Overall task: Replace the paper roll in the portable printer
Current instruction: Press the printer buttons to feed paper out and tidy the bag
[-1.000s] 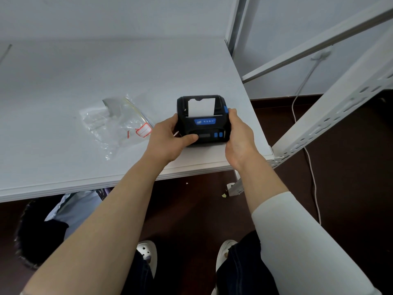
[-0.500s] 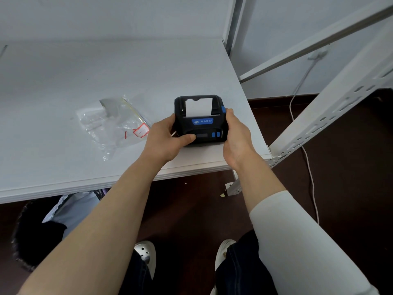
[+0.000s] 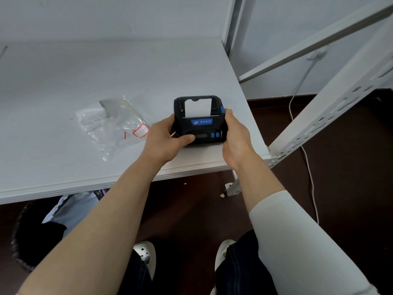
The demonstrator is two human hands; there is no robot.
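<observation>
Printer (image 3: 198,122) sat on the bench (image 3: 63,92), clasped by left hand (image 3: 168,139) and right hand (image 3: 236,135); paper showed, cover apparently shut, so only tidying likely remained.

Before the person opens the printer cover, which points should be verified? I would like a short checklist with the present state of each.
1. Printer rests on the table, away from its edge: ok.
2. Left hand steadies the printer's left side: ok.
3. Right hand reaches the blue latch: ok, a fingertip is at it.
4. Cover closed, paper showing at the slot: ok.
5. New roll ready: cannot tell; only a plastic bag lies nearby, contents unclear.
</observation>
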